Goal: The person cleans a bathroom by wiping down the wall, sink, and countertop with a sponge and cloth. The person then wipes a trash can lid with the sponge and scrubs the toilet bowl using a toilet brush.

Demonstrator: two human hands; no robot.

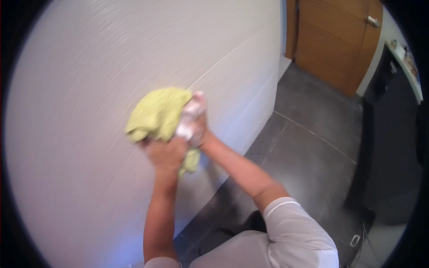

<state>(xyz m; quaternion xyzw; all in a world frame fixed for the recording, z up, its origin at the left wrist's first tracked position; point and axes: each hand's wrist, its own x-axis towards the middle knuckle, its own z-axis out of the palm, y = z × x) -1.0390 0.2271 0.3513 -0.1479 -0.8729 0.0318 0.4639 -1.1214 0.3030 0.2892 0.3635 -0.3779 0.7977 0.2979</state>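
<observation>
The one yellow-green cloth (158, 111) was bunched up against the one pale wall (89, 147), just past the two hands, so I can't tell its long way. The left hand (167, 152) was nearer its low edge and curled on it, and the right hand (199, 127) was closed around one blurry white bundle (187, 120) at the cloth's right side.

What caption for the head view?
Left hand and right hand on a yellow-green cloth against a pale ridged wall, door beyond.

Small items (409, 59) (blurred) sit on the pale countertop (412, 81).
</observation>
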